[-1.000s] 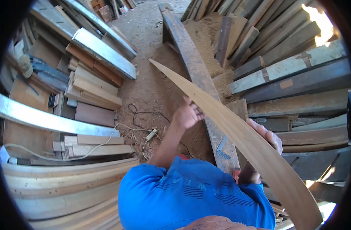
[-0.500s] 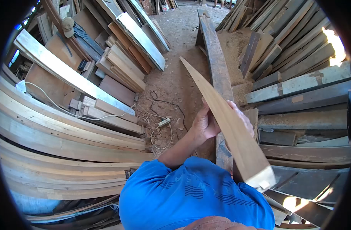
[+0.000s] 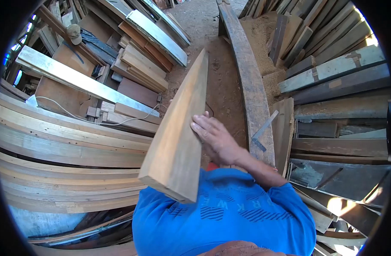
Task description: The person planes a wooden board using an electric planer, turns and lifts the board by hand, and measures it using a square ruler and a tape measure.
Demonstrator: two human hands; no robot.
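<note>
A long tapered wooden piece [image 3: 178, 141] is held up in front of my blue shirt, its narrow end pointing away and its wide end close to my chest. My right hand [image 3: 214, 136] lies against the right face of the wood, fingers stretched over its edge. Nearly all of my left hand is hidden behind the wood; only a bit of skin shows at its left edge. To the right, a metal square [image 3: 263, 131] rests on the long worn bench plank [image 3: 248, 81].
Stacked curved boards [image 3: 76, 149] fill the left side, with a white cable [image 3: 71, 116] running over them. More planks [image 3: 345, 81] lean and lie at the right. Sawdust [image 3: 259, 42] covers ground beside the bench. A cap [image 3: 74, 34] hangs at upper left.
The wooden piece has swung to the left and turned, now showing two faces. My right hand has come into view on its right side, and my left hand has gone behind it. The metal square is now visible.
</note>
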